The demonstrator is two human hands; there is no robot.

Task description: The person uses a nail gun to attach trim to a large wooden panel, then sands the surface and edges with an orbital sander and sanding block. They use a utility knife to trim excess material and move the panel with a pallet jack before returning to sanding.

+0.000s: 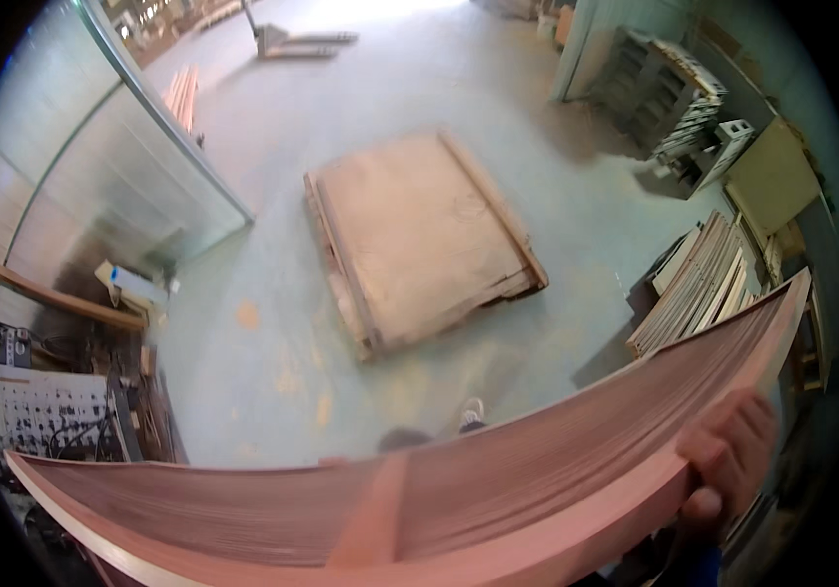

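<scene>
Your right grip (730, 452) is closed on the framed wooden panel (537, 445), fingers and thumb wrapped around the raised rim toward its right end; your left grip cannot be made out, so its state goes unreported here. The panel spans the bottom of the view in front of you, above the floor (243, 391), its recessed face crossed by a short wooden bar (373, 523).

By its breadth, it looks stiff and awkward rather than soft, probably of moderate weight and apt to swing at its far ends; the bare wood should give fair friction, though the edges may splinter. The thick rim seems the sound place to hold, one grip well toward each end, while the thin recessed face looks likelier to dent or crack under pressure.

Beyond the panel's far edge shows a shoe (473, 411), and past it a low, wide stack topped by a brown sheet (419, 230) lies on the floor. To your right, boards (698, 289) lean in a row near dark stacked pallets (635, 88); to your left rises a pale partition (111, 147), with a pallet jack (292, 45) parked far behind
</scene>
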